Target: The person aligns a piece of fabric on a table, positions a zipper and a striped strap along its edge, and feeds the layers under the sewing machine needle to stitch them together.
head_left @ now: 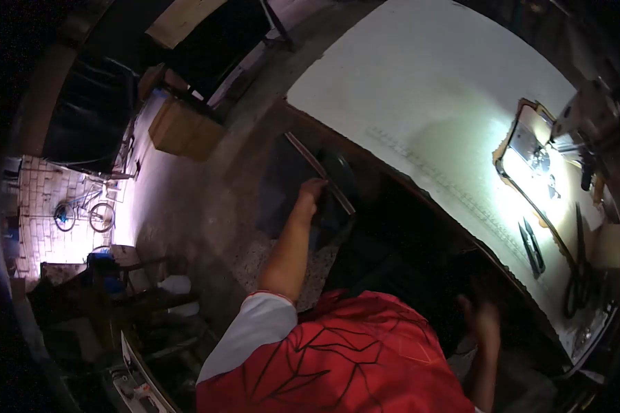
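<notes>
My left hand [313, 189] is closed around a long thin strip [338, 195], which looks like a ruler or flat bar, held slantwise. Below it is a dark grey-blue surface [279, 193]; whether that is cloth or a seat I cannot tell. Close to the table's near edge, in shadow, my right hand [482, 318] is raised with its fingers apart. Nothing shows in it, though it is dim and a little blurred. On the white tabletop [406, 76] lie small snips [531, 248] and dark-handled scissors [577, 286].
A sewing machine [589, 120] with a bright lamp stands at the table's right end. A cardboard box [182, 131] sits on the floor to the left. Wooden furniture [117, 310] fills the lower left; a bicycle [84, 212] stands by a brick wall beyond.
</notes>
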The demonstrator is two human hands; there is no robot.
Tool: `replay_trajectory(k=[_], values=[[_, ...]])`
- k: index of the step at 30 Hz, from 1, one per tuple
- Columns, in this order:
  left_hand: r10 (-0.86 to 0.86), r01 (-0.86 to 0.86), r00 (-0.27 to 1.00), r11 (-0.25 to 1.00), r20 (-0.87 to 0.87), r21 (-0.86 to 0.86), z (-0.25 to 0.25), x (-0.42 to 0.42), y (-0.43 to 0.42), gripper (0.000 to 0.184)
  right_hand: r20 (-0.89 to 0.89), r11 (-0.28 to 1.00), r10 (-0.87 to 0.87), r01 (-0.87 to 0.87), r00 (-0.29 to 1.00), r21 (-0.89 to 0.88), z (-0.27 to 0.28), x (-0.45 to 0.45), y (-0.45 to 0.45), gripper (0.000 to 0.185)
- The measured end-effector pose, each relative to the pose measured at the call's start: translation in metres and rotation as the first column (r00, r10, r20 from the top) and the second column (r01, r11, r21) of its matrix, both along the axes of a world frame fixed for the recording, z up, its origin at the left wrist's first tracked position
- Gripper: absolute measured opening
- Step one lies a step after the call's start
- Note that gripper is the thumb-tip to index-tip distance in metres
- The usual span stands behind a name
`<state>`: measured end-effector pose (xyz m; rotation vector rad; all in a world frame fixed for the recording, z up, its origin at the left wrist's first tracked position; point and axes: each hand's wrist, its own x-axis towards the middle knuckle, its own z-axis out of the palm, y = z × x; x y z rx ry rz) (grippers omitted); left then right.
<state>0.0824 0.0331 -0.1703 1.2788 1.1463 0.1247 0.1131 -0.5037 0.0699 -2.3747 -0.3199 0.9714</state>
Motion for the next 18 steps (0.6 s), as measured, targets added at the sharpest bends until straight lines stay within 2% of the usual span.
replay_trajectory(k=[1,2,4,5,6,7,8,9,10,11,13,15,16,17,18], values=[[0.004,-0.004,1.0,1.0,0.004,0.018,0.005,0.002,-0.002,0.022,0.119,0.996,-0.021,0.031,0.993,-0.083,-0.032,-0.003,-0.018,0.062],[0.008,-0.009,1.0,1.0,0.007,0.024,0.01,0.004,-0.003,0.022,0.122,0.997,-0.017,0.026,0.992,-0.077,-0.053,-0.007,-0.024,0.062],[-0.03,0.029,0.999,0.998,-0.021,-0.048,0.018,0.005,-0.006,0.024,0.536,0.974,0.109,0.018,0.837,-0.226,-0.077,-0.014,-0.032,0.067],[-0.036,0.035,0.999,0.998,-0.022,-0.046,0.013,0.003,-0.008,0.024,0.536,0.974,0.103,0.023,0.838,-0.224,-0.061,-0.009,-0.019,0.067],[-0.084,0.085,0.996,0.993,-0.013,0.087,0.003,0.003,-0.008,0.03,0.304,0.948,-0.12,0.2,0.945,-0.248,-0.033,0.006,0.005,0.068],[-0.131,0.13,0.991,0.968,-0.009,0.216,0.005,0.005,-0.013,0.036,0.058,0.882,-0.351,0.351,0.935,-0.315,-0.017,0.015,0.018,0.068],[-0.136,0.134,0.991,0.967,-0.004,0.219,0.007,0.006,-0.016,0.036,0.062,0.881,-0.356,0.357,0.932,-0.311,-0.027,0.017,0.013,0.068],[-0.184,0.262,0.96,0.857,-0.213,0.444,0.02,0.009,-0.024,0.043,0.163,0.91,-0.29,0.325,0.943,-0.258,-0.038,0.022,0.011,0.069],[-0.18,0.418,0.892,0.679,-0.415,0.604,0.028,0.015,-0.035,0.049,0.266,0.931,-0.235,0.295,0.935,-0.215,-0.045,0.022,0.005,0.071],[-0.219,0.443,0.885,0.67,-0.411,0.596,0.019,0.018,-0.038,0.049,0.27,0.916,-0.267,0.33,0.925,-0.226,-0.054,0.018,-0.001,0.071],[-0.243,0.356,0.932,0.48,-0.269,0.802,-0.012,0.022,-0.032,0.056,0.182,0.889,-0.295,0.339,0.938,-0.308,-0.036,0.023,0.014,0.07],[-0.294,0.475,0.879,0.488,-0.375,0.732,0.004,0.03,-0.027,0.054,0.215,0.942,-0.166,0.22,0.962,-0.256,-0.038,0.031,0.006,0.066],[-0.235,0.34,0.936,0.416,-0.262,0.843,-0.029,0.031,-0.013,0.041,0.325,0.944,-0.163,0.243,0.931,-0.222,-0.057,0.023,-0.003,0.063],[-0.254,0.054,0.897,0.875,0.361,0.481,-0.071,0.032,0.017,0.029,0.431,0.947,-0.158,0.261,0.889,-0.19,-0.076,0.015,-0.01,0.06],[-0.268,-0.029,0.877,0.799,0.399,0.601,0.065,0.031,-0.048,0.019,0.399,0.95,-0.181,0.265,0.899,-0.166,-0.079,0.014,-0.012,0.058]])
